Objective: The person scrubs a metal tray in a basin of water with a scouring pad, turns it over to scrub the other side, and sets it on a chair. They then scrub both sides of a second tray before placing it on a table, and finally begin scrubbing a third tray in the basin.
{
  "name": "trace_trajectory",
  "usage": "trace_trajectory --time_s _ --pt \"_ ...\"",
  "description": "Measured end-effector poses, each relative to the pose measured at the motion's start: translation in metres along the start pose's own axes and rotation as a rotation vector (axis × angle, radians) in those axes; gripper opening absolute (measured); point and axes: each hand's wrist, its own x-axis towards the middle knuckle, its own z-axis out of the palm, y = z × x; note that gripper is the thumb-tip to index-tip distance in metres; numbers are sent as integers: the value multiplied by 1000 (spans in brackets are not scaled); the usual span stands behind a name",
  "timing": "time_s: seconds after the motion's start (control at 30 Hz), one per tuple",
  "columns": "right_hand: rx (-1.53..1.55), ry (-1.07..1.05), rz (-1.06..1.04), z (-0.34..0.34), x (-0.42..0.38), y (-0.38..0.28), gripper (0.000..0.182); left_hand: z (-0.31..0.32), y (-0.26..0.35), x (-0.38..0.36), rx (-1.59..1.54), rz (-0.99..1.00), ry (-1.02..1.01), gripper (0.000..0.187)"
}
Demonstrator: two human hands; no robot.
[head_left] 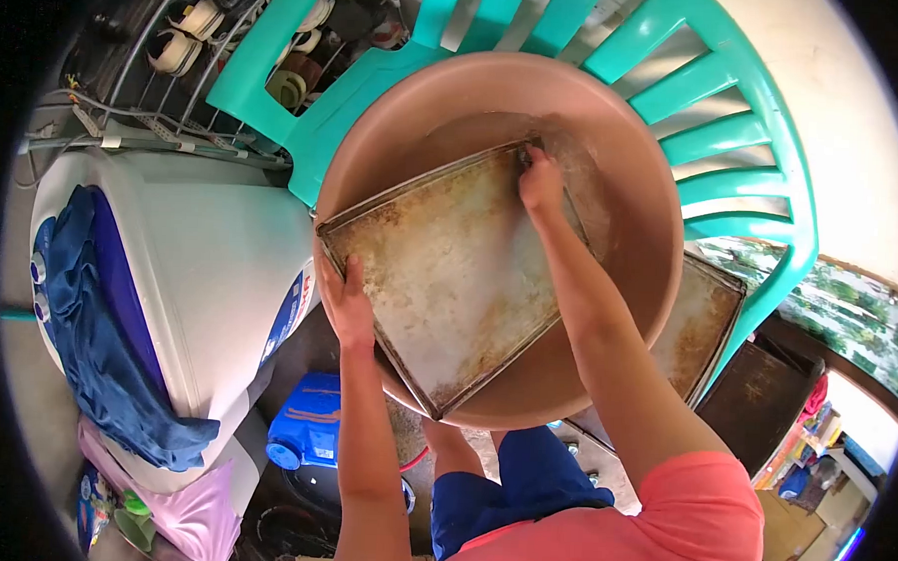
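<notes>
A stained metal baking tray (449,271) lies tilted across a brown plastic basin (627,277), its near corner over the basin's front rim. My left hand (347,302) grips the tray's left edge, thumb on the upper face and the other fingers hidden beneath. At the tray's far corner, my right hand (542,182) is closed with its fingertips against the rim. Something small and dark shows at those fingertips, too small to name. Shallow water (572,156) shows in the basin behind the tray.
The basin rests on a green plastic chair (759,183). More baking trays (705,319) (761,395) stand at the right. On the left are a white washing machine (222,263) with a blue cloth (111,338), a blue jug (306,419) and a wire rack (168,103).
</notes>
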Motion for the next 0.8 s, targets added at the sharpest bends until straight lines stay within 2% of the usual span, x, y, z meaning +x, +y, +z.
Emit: trace_trajectory --time_s 0.03,0.1,0.13,0.17,0.27,0.3,0.37,0.43,0.53,0.67,0.8 --pt "57 -79 -66 -4 -9 -15 47 1 0 -1 -29 -9 4 55" --pt "-19 -277 -114 -18 -56 -66 52 2 -1 -1 -89 -30 17 55" --pt "119 -277 -294 -21 -82 -83 55 1 -3 -1 -86 -40 2 55" --pt "202 -230 -368 -31 -107 -112 52 -1 -7 -1 -81 -48 -16 55" --pt "290 -213 -363 -26 -101 -105 56 0 -5 0 -57 -34 -22 56" --pt "274 -193 -264 -13 -87 -87 59 1 -4 0 -40 -20 -14 56" --pt "258 -59 -233 -2 -49 -43 58 -1 -4 -1 -13 -15 -12 57" --pt "58 43 -232 6 -20 8 51 0 -3 -2 -3 -24 -21 59" --pt "-126 -61 -88 -16 -10 49 53 -2 -7 -1 -49 -54 -46 60" --pt "-224 -131 14 -44 -65 104 52 -1 -7 -2 -98 -65 -23 59" --pt "-299 -235 278 -92 -138 126 49 -2 -7 1 17 9 -3 56"
